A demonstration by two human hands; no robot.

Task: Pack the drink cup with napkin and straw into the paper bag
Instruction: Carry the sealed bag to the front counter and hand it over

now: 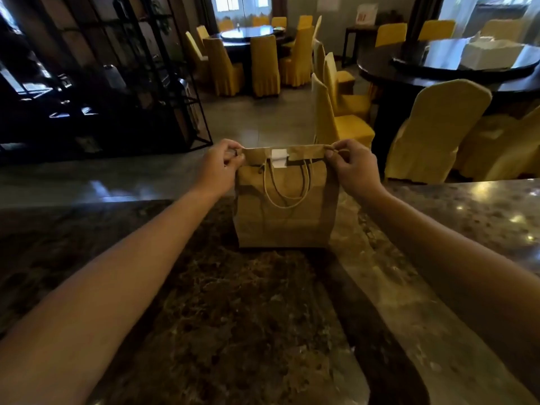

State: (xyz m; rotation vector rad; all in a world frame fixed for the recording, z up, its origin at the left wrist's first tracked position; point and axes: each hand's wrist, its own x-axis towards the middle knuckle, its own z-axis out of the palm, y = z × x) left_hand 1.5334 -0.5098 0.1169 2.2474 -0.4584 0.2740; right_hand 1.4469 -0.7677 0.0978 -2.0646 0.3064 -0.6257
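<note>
Head cam shows the paper bag [285,217] standing upright on the marble counter [204,302], top folded over with a white sticker [279,158] on the flap. Left hand [220,165] and right hand [352,165] each pinch a top corner, probably to crease the fold shut. Cup, napkin and straw aren't visible, so presumably inside; yellow chairs [432,133] sit far behind.

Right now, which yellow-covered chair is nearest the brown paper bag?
The yellow-covered chair directly behind the brown paper bag, its tall back rising just above the folded top; the other chairs sit farther right or deeper in.
</note>
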